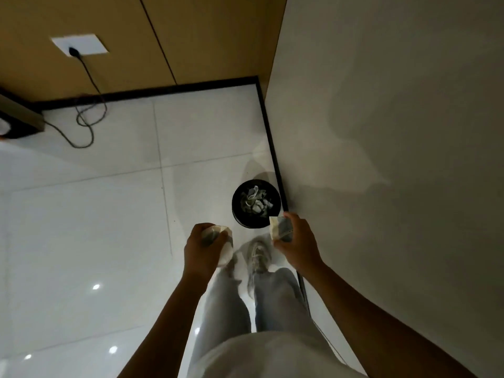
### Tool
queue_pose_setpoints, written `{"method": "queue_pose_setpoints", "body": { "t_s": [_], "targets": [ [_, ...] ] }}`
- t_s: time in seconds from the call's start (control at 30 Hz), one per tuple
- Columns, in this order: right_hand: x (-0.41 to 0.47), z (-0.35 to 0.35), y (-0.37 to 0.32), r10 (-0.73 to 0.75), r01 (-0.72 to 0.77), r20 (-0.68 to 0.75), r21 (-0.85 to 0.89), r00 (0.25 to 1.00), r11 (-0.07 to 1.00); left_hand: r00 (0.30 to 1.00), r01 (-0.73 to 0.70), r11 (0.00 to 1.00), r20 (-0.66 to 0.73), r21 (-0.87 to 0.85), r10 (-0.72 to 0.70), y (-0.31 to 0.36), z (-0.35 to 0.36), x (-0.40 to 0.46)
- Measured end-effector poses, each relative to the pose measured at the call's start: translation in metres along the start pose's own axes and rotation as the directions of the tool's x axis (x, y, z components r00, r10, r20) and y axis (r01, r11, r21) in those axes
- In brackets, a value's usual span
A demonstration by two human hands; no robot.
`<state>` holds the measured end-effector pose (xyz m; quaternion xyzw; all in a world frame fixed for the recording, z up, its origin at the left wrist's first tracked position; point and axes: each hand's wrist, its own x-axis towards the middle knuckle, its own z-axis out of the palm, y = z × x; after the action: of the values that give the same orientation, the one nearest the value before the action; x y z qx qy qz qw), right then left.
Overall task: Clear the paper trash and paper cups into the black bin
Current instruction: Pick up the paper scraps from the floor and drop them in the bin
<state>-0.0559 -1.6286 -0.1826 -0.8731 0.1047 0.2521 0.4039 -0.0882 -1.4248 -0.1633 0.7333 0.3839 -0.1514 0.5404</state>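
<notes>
The black bin (pixel 236 211) stands on the white tiled floor beside the right wall, with crumpled paper (pixel 255 201) inside it. My left hand (pixel 201 248) grips a crushed white paper cup (pixel 224 248), held to the lower left of the bin. My right hand (pixel 296 241) grips another crushed paper cup (pixel 279 227) just over the bin's near right rim. Both arms reach forward above my legs.
A grey wall (pixel 381 132) runs along the right with a black skirting (pixel 272 143). At the back, wooden panels carry a white socket plate (pixel 80 45); its black cable (pixel 87 118) loops on the floor toward a dark device (pixel 19 121) at far left. My shoe (pixel 257 255) is below the bin.
</notes>
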Motion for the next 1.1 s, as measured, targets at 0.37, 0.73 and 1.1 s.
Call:
{"method": "queue_pose_setpoints", "body": {
  "t_s": [0.37,0.73,1.1],
  "targets": [
    [0.183,0.087,0.067,0.133,-0.132,-0.025,0.027,0.991,0.991,0.986,0.165,0.986,-0.004,-0.026,-0.165,-0.069,0.056,0.134],
    [0.220,0.095,0.104,0.269,-0.269,-0.006,0.015,0.963,0.963,0.984,0.089,0.990,0.142,0.114,-0.105,-0.079,0.131,0.198],
    [0.222,0.049,0.086,0.257,-0.250,-0.096,0.080,0.962,0.965,0.913,0.140,0.946,0.331,0.293,-0.238,-0.058,0.187,0.246]
  ]
}}
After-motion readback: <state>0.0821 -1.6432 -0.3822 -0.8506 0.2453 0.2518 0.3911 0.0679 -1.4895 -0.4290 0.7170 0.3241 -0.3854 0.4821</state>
